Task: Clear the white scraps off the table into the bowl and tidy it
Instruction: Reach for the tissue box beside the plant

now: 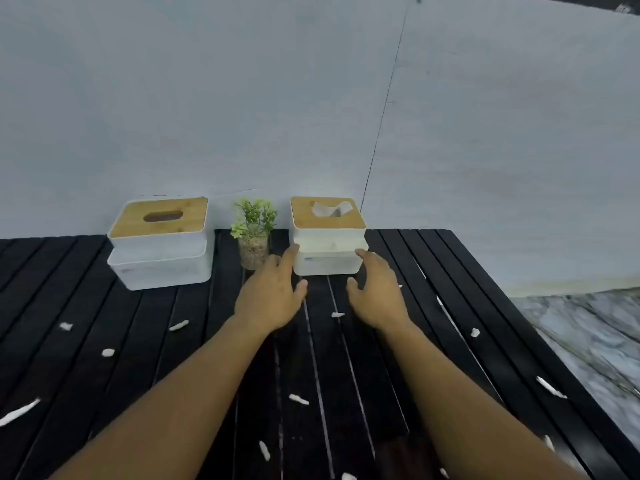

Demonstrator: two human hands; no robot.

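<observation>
Black slats make up the table (138, 375), and at its far edge, against a pale wall (207, 98), stands a white tissue box (327, 237) with a bamboo lid and a tissue poking out of its slot. Both bare hands are stretched towards this box. The left hand (273, 292) is at the box's left front corner and the right hand (375, 292) at its right front corner. The fingers of each are straight and spread, thumbs turned inward, and neither hand grips anything. The fingertips reach the box's sides, but whether they touch it or stop just short cannot be told.

The white scraps (337, 315) lie scattered over the table on the near side of the box, all behind the hands and untouched. One small piece sits just in front of the box, between the two wrists. More lie in front of the box and to its left, one of them a longer strip (19, 412) far out that way. Others lie in front of it to the right, near the table's edge, and a few lie well in front of the box between the forearms.

Just left of the box is a small green plant (254, 233) in a glass jar, and farther left a second box (161, 244) of the same kind, its slot empty. Right of the box, past the table's edge, is marbled floor (588, 334).
</observation>
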